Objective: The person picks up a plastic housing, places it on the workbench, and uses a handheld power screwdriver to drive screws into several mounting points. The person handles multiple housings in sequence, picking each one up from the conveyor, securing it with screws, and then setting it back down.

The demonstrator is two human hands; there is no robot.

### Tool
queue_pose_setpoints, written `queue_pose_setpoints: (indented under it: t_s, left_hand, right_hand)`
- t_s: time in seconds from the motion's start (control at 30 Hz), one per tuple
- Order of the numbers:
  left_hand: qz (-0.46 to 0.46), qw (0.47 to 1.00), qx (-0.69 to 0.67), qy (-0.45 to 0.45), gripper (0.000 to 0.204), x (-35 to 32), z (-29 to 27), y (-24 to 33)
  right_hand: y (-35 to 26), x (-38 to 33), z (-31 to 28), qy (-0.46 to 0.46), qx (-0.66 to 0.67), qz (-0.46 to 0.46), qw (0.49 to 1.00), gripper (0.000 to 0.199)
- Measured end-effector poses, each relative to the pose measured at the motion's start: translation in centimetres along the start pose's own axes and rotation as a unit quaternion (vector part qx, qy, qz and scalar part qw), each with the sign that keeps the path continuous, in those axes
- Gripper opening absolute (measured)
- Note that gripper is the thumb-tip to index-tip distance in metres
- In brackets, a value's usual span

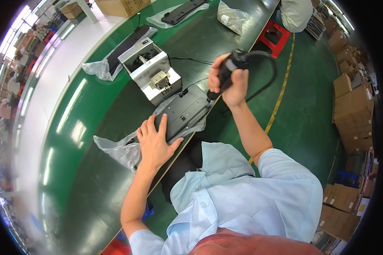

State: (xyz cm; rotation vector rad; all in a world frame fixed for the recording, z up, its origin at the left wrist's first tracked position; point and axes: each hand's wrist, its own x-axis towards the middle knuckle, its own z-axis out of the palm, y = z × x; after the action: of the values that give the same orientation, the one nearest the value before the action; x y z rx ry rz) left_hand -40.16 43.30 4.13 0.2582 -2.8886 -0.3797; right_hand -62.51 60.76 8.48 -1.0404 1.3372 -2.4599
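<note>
A long dark grey plastic housing [190,104] lies slantwise on the bench, on a crumpled clear plastic bag [119,148]. My left hand [154,140] rests flat on its near left end, fingers spread. In my right hand [231,80] is a black electric screwdriver [227,72], its fingers wrapped round the body. The tool's tip is down at the housing's far right end; whether it touches a screw is too small to tell. Just beyond the housing stands a white boxy screw feeder [151,72] with a metal mechanism at its front.
Further dark housings [125,46] on plastic bags lie along the green conveyor [78,110]. A clear bag of small parts [232,18] sits farther up the bench. A red stool [274,38] and a seated person [295,15] are at the far right. Stacked cartons [352,114] line the right side.
</note>
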Motion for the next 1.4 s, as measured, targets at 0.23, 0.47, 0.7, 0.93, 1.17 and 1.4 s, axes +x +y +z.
queue_pose_setpoints:
  t_s: [0.23, 0.47, 0.7, 0.93, 1.17, 1.4]
  left_hand:
    - [0.063, 0.997, -0.032, 0.038, 0.082, 5.5, 2.8, 4.3]
    - [0.054, 0.995, 0.005, 0.084, 0.068, 3.3, 2.7, 3.3]
    - [-0.032, 0.997, 0.033, 0.056, 0.084, -3.0, -0.2, -1.2]
    - [-0.02, 0.997, -0.003, 0.075, 0.088, -4.0, 0.4, -2.5]
    - [-0.013, 0.996, -0.008, 0.083, 0.083, -4.1, 0.8, -2.7]
    - [-0.021, 0.996, -0.01, 0.091, 0.081, -4.3, 0.8, -2.7]
  right_hand:
    - [-0.1, 2.8, 4.9, -0.055, 0.056, -0.08, 0.994, 0.079]
    - [3.2, 4.7, 9.1, -0.105, 0.087, -0.077, 0.988, 0.072]
    - [5.9, 5.7, 10.3, -0.072, 0.091, -0.062, 0.991, 0.029]
    - [5.1, 2.7, 9.8, -0.102, 0.023, -0.029, 0.994, 0.068]
    - [7.7, 2.2, 9.6, -0.075, 0.057, 0.034, 0.995, 0.046]
    - [8.1, 2.4, 9.7, -0.099, 0.056, 0.064, 0.991, 0.042]
